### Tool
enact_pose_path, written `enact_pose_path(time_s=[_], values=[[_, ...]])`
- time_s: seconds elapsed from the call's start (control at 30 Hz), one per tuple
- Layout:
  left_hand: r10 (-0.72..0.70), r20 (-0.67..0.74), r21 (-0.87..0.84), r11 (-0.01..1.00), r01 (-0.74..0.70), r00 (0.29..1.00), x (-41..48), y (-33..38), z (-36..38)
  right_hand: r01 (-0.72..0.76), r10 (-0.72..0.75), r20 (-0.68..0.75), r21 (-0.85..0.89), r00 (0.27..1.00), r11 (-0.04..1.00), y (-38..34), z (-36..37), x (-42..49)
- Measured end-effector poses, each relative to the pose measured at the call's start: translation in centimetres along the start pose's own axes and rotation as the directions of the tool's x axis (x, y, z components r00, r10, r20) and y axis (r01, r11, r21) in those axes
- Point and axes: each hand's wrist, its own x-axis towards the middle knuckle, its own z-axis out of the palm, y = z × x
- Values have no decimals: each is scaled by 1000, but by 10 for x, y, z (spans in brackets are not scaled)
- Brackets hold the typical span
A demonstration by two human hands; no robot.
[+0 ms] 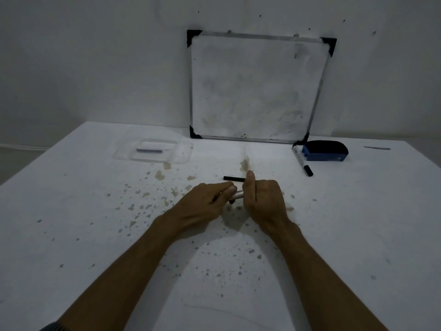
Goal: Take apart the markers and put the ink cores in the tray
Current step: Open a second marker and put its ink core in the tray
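Both hands meet over the middle of the stained white table, gripping one white marker (237, 195) between them. My left hand (205, 204) holds its left end and my right hand (262, 199) its right end; most of the barrel is hidden by fingers. Just behind the hands a thin black piece (233, 178) lies flat on the table. A clear plastic tray (152, 151) sits at the far left with a purple-tinted ink core (149, 151) inside it. Another whole marker (301, 160) with a black cap lies at the far right.
A small whiteboard (255, 87) leans against the wall at the back. A blue eraser (324, 151) with a black pad sits beside the whole marker. A thin dark object (377, 147) lies at the far right edge. Brown stains speckle the tabletop.
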Motion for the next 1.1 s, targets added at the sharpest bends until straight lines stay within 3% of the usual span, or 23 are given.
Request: enact_pose_path(time_s=[0.07,0.1,0.17,0.23,0.33,0.4,0.5,0.57,0.6,0.67,0.77,0.87,0.93,1.03,1.1], values=[[-33,10,-59,998,34,999,-5,2,-4,98,-97,-35,19,995,995,-3,0,-1],[-14,-26,-14,1000,13,1000,-8,3,-5,58,-58,-27,25,998,998,-6,1,-1],[112,-149,215,973,-78,982,-10,3,-7,-194,193,49,26,980,981,-12,6,-1],[245,-221,409,902,-139,944,-5,0,-9,-451,449,116,-10,886,893,-13,12,1],[249,-258,370,918,-143,933,-1,1,-7,-613,611,122,-30,782,790,-6,13,8],[174,-225,261,959,-113,959,0,3,-7,-574,571,99,4,815,819,-4,12,6],[-18,-31,-77,997,15,999,4,1,-12,-146,145,-41,-5,989,989,-4,9,-2],[-117,78,-241,961,133,990,1,0,-14,27,-28,-50,-14,998,1000,-4,5,-3],[-131,90,-255,955,150,987,-1,-2,-14,19,-19,-28,-5,999,1000,-6,4,-2],[-89,-4,-144,986,87,996,-8,-5,-13,-142,141,51,16,989,990,-12,6,-1],[82,-227,153,987,-48,970,-9,-10,-9,-441,437,165,-9,884,897,-15,12,3],[180,-266,268,958,-106,947,-4,-10,-4,-562,556,176,-19,812,827,-11,9,9],[151,-222,221,970,-101,963,-2,-11,-5,-510,506,131,2,853,860,-9,9,6],[85,-143,83,994,-74,986,-1,-16,-8,-311,309,65,30,949,950,-9,8,-1],[115,-149,95,990,-102,982,1,-17,-8,-206,204,52,35,978,978,-9,4,1]])
